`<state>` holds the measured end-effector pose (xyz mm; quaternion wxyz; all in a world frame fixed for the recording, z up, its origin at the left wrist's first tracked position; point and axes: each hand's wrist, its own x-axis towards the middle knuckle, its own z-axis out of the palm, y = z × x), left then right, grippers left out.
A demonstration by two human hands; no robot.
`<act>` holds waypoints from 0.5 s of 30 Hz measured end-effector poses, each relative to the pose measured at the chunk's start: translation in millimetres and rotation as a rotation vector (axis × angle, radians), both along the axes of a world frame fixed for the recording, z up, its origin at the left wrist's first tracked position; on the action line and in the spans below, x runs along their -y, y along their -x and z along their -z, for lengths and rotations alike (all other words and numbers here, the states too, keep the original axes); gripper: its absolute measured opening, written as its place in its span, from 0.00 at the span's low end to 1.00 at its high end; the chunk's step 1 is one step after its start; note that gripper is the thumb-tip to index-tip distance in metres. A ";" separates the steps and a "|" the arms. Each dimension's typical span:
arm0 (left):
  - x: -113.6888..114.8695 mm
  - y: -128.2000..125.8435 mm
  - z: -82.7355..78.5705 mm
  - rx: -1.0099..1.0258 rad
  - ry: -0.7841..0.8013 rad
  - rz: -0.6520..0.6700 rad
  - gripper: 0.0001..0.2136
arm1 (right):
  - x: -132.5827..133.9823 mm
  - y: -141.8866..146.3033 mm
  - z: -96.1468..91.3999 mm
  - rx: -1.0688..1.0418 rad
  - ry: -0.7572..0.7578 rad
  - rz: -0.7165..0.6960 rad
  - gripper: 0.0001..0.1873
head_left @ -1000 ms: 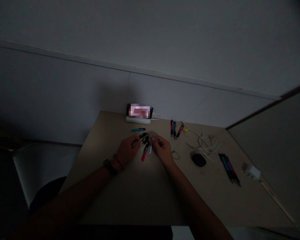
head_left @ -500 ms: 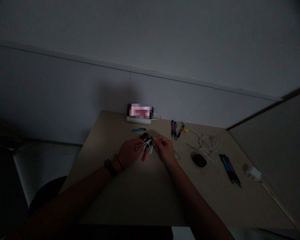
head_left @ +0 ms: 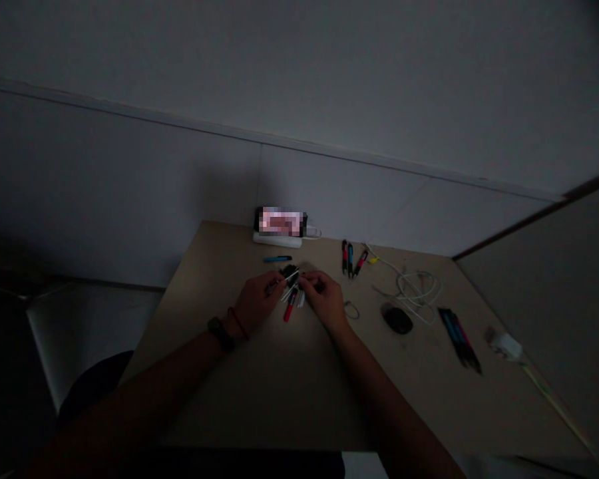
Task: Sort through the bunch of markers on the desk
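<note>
My left hand (head_left: 260,299) is closed, its fingertips pinching a thin white stick (head_left: 292,274) that looks like a pen refill and points toward the right hand. Opposite it, my right hand (head_left: 324,296) has its thumb and fingers pressed together near the stick's far end; whatever they grip is too small and dark to make out. Below and between both hands lies a pile of black and white pen parts (head_left: 289,270), partly hidden by the fingers. A red and black pen piece (head_left: 289,307) sticks out of the pile toward me.
Behind the pile are a blue pen piece (head_left: 277,259) and a lit phone (head_left: 281,222) on a white stand (head_left: 277,239). To the right lie several pens (head_left: 350,259), a coiled white cable (head_left: 419,289), a black mouse (head_left: 397,320), a pen bundle (head_left: 460,339) and a white plug (head_left: 505,346).
The thin white stick has shifted slightly up, away from me, with its right end raised. My right fingertips have moved a little to the left.
</note>
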<state>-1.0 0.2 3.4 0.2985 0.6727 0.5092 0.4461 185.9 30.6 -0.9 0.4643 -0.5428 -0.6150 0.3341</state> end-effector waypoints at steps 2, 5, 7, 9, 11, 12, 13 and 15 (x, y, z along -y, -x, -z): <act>0.8 -0.1 -1.5 0.002 -0.006 -0.003 0.12 | -0.2 -0.5 -0.7 -0.024 -0.002 -0.007 0.19; 1.5 -0.2 -3.2 -0.001 -0.005 0.003 0.12 | 1.1 0.1 -2.4 -0.072 0.019 -0.093 0.21; 1.6 -0.2 -3.6 -0.008 -0.001 0.004 0.13 | 3.5 1.3 -4.1 -0.107 0.036 -0.172 0.21; 1.1 0.0 -3.3 -0.016 0.002 0.005 0.13 | 6.5 2.6 -6.1 -0.152 0.038 -0.238 0.20; 0.4 0.4 -2.2 -0.023 0.003 0.012 0.13 | 9.2 3.4 -8.2 -0.208 0.036 -0.289 0.18; 0.0 0.5 -1.4 -0.027 0.002 0.017 0.13 | 10.2 3.5 -9.1 -0.235 0.035 -0.310 0.16; -0.3 0.7 -0.5 -0.031 0.002 0.018 0.13 | 10.9 3.4 -9.8 -0.257 0.035 -0.328 0.15; -0.8 0.8 1.2 -0.039 0.000 0.017 0.13 | 11.4 2.9 -10.7 -0.280 0.033 -0.356 0.15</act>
